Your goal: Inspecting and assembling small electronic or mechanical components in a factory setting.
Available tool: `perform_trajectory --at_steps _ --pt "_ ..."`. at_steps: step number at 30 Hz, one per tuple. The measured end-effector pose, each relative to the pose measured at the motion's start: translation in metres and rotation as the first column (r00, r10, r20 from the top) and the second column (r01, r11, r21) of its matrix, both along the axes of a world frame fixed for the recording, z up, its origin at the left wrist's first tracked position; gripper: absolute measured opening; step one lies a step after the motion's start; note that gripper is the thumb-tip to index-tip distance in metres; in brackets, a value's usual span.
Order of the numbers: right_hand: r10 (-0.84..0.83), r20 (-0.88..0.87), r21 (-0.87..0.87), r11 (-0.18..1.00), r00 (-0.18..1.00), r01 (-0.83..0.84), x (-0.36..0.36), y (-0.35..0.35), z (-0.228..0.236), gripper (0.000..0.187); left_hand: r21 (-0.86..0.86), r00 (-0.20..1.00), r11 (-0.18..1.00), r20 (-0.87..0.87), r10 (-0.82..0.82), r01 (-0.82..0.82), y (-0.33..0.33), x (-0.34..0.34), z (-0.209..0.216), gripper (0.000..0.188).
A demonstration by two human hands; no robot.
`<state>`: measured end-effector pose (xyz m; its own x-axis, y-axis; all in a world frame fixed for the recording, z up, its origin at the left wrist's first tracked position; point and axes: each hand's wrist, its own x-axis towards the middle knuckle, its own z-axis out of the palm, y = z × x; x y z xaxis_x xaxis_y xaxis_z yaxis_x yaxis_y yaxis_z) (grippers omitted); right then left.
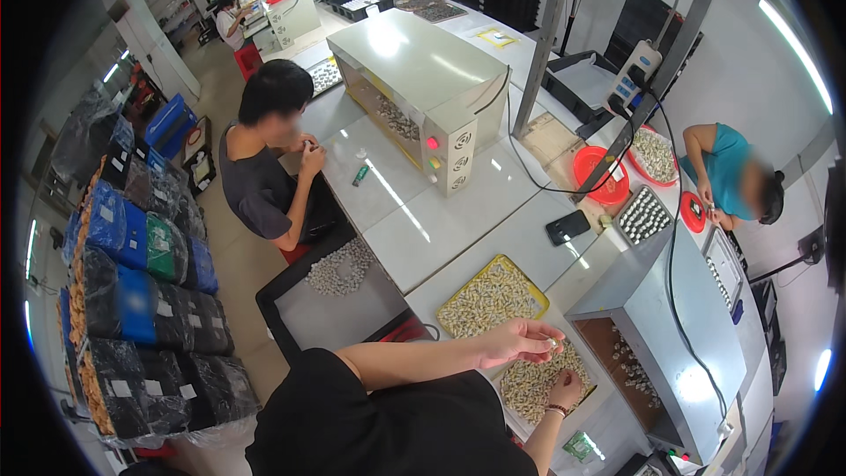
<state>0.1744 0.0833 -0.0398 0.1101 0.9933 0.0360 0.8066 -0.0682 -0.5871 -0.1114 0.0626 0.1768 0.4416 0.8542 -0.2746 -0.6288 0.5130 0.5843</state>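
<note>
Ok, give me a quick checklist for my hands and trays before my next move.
1. Left hand holding a small shiny piece: ok, pinched at the fingertips.
2. Right hand clear of the white tray: not ok, it is down at the parts.
3. Right hand's grip on a part: cannot tell, fingertips hidden.
4. Yellow tray stocked: ok, small parts cover it.
5. Phone off both trays: ok.

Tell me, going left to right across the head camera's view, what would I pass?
Plastic-wrapped stack, large black tray, yellow tray, camera wearer's right hand, white power strip, person in teal.
</note>
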Motion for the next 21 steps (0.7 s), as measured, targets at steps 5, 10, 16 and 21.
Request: perform_trajectory --at_steps 5,10,16,21 --pt "-0.114 -0.086 0.016 0.993 0.990 0.116 -0.006 -0.006 0.004 0.013 0.072 0.999 0.997 -0.038 -0.030 0.033 0.003 -0.006 0.009 0.027" --pt "-0.280 -0.726 -0.147 0.955 0.628 0.256 -0.042 -0.011 0.059 0.013 0.160 1.000 0.987 -0.013 -0.006 0.008 0.001 -0.016 0.025 0.028" --pt "-0.080 -0.887 -0.028 0.992 0.455 0.119 -0.106 -0.032 0.177 0.019 0.200 0.992 0.974 -0.052 0.119 -0.106 -0.003 -0.012 0.042 0.028" --pt "0.136 -0.946 0.139 0.990 0.295 -0.012 -0.119 -0.044 0.253 0.013 0.306 0.989 0.948 -0.083 0.125 -0.094 -0.010 -0.016 0.056 0.036"
